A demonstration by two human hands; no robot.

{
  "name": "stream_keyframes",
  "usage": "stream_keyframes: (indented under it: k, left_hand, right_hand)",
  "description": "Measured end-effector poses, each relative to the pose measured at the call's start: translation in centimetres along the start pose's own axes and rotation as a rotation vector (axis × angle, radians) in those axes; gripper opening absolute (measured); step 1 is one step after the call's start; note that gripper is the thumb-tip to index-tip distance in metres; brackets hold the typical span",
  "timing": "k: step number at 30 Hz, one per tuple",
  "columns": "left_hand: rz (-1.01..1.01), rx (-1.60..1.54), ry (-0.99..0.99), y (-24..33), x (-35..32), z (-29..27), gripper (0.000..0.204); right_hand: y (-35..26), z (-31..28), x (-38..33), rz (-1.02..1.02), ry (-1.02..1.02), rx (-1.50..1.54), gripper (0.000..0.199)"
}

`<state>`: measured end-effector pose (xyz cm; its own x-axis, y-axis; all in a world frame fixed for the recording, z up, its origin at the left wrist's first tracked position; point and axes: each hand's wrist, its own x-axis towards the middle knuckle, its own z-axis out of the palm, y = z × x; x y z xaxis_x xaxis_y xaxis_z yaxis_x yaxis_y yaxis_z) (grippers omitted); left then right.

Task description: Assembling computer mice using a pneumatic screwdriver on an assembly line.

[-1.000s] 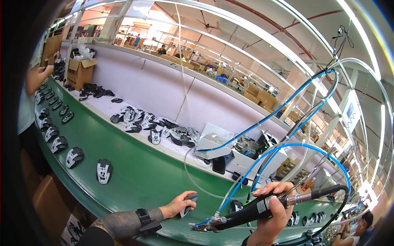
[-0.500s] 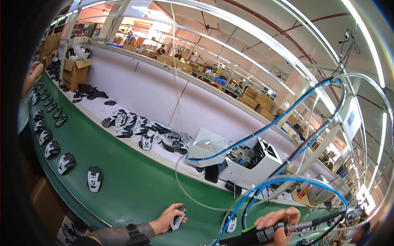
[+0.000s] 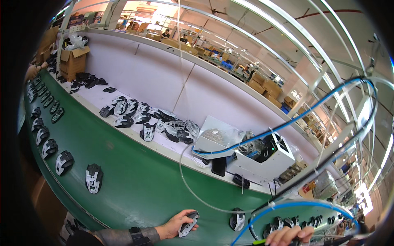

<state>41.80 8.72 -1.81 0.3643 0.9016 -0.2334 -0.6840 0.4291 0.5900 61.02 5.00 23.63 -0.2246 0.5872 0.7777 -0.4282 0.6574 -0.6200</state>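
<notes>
My left hand (image 3: 173,226) is closed around a black-and-grey computer mouse shell (image 3: 189,225), held tilted just over the green conveyor belt (image 3: 135,180). At the lower right edge my right hand (image 3: 288,235) wraps its fingers around a power screwdriver; most of the tool is cut off by the frame. A blue air hose (image 3: 308,205) arcs above this hand. Between my hands lies another mouse shell (image 3: 237,219) on the belt. To the left, a white-and-black mouse shell (image 3: 94,179) rests alone, with a row of similar shells (image 3: 64,162) curving away behind it.
Beyond the belt, a ledge bears a pile of mouse shells (image 3: 141,115), a white screw-feeder box (image 3: 262,158) and a dark phone (image 3: 218,166). A cardboard box (image 3: 74,61) stands at far left, near another person's hand (image 3: 35,70). More shells (image 3: 291,221) line the belt at right.
My left hand has shifted right with the mouse shell. My right hand and the screwdriver have dropped toward the lower edge. The view has turned slightly, showing more shells at right.
</notes>
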Motion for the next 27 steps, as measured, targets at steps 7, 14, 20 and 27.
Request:
stream_keyframes:
  k: [7, 14, 20, 27]
  left_hand:
    - [0.065, -0.305, -0.119, -1.0, 0.0, -0.6, 0.044]
    - [0.205, -0.001, 0.172, 0.2, -0.3, 3.3, 0.053]
    - [0.281, 0.128, 0.139, -1.1, 0.8, 2.3, 0.059]
    - [0.081, 0.192, 0.048, -0.8, 0.6, 2.2, 0.054]
  right_hand:
    - [0.1, 2.4, -1.4, 0.061, 0.215, 0.023, 0.036]
    - [-0.9, 1.5, -2.1, 0.066, 0.144, 0.005, 0.029]
    - [-1.4, 2.3, -2.1, -0.011, 0.201, -0.038, 0.028]
    - [-1.6, 3.5, -3.0, -0.020, 0.390, -0.095, 0.030]
